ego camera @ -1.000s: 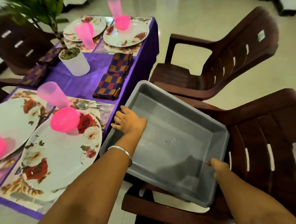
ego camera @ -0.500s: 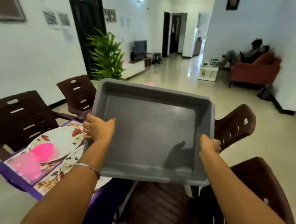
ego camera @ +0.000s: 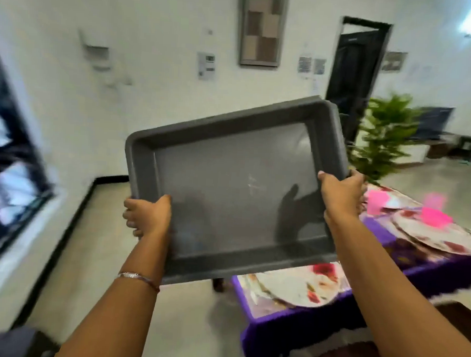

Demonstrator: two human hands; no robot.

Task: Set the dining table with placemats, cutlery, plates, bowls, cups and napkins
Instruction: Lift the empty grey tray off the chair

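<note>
You hold a grey tray (ego camera: 236,194) up in front of you with both hands, tilted so that its right side sits higher than its left and its hollow faces you. Your left hand (ego camera: 148,214) grips the tray's lower left rim, thumb on the inside and fingers curled round the outer edge; a thin bangle (ego camera: 137,277) circles that wrist. Your right hand (ego camera: 341,194) grips the right rim higher up, thumb over the inner wall and fingers wrapped behind it. Nothing lies in the tray; only the shadows of your hands fall on its floor. The desk (ego camera: 289,328) stands low on your right, partly hidden behind the tray, under a purple cloth. On it lie floral plates: one near plate (ego camera: 291,286) just below the tray's bottom edge, and a far plate (ego camera: 433,235) beyond your right forearm. A pink bowl (ego camera: 435,217) sits on the far plate, and a pink cup (ego camera: 376,200) stands close by your right hand, though blur softens them. Behind the desk a green plant (ego camera: 384,137) rises beside a dark door (ego camera: 354,72). A framed picture (ego camera: 262,28) hangs on the white wall above the tray.
</note>
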